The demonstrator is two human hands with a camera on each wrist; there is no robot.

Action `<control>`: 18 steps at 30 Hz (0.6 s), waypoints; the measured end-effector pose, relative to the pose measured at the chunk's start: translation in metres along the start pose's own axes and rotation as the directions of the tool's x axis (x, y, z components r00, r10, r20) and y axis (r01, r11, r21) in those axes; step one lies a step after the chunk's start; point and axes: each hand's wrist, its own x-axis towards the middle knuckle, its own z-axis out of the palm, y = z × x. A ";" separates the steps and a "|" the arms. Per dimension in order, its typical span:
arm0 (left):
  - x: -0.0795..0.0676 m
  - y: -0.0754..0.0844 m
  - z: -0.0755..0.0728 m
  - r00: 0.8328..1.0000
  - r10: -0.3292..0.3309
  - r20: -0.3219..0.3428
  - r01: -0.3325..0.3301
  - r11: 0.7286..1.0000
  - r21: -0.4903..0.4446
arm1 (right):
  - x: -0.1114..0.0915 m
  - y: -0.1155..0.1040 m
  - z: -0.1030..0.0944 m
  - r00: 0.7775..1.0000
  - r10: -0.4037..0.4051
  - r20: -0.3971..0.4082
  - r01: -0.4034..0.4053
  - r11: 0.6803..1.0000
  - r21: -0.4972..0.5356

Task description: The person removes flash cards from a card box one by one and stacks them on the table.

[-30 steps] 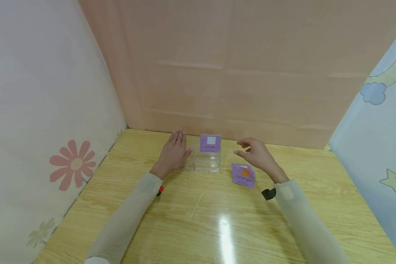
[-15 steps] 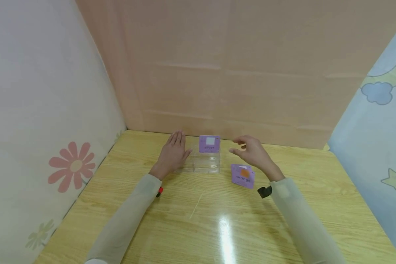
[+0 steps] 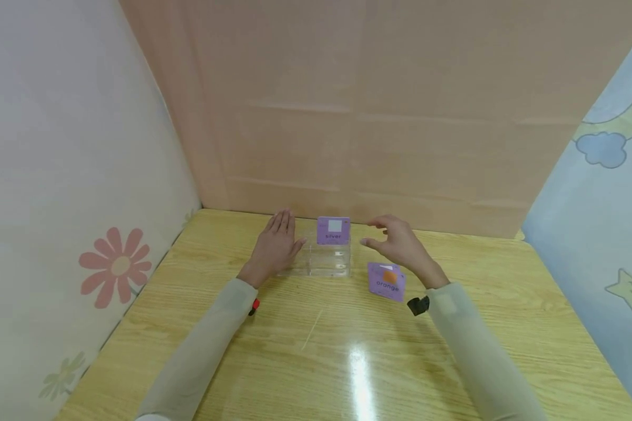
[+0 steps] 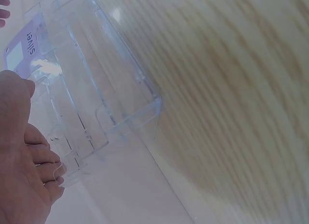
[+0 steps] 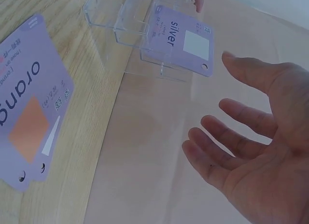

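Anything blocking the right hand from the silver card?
Nothing visible. Only open space lies between the right hand and the near edge of the silver card, which rises above the rack. The orange card lies nearer the person, off that line.

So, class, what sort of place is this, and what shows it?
Probably a screened-off tabletop workspace: a wood-grain table with a creased tan backdrop behind it, between a flower-printed wall and a star-printed wall.

I wear long, pale beige sleeves [image 3: 202, 345]; a red-and-black wrist unit [image 3: 255, 304] is fitted left, a black wrist unit [image 3: 418, 306] right.
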 end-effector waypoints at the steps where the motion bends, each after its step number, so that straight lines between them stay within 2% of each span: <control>1: 0.000 0.000 0.000 1.000 0.000 -0.001 0.000 1.000 -0.002 | 0.001 0.000 0.000 1.000 -0.005 0.000 0.005 1.000 -0.008; 18: -0.002 -0.001 0.000 1.000 -0.012 0.005 0.012 1.000 -0.016 | 0.014 -0.011 0.004 0.999 -0.036 0.040 0.038 0.997 -0.063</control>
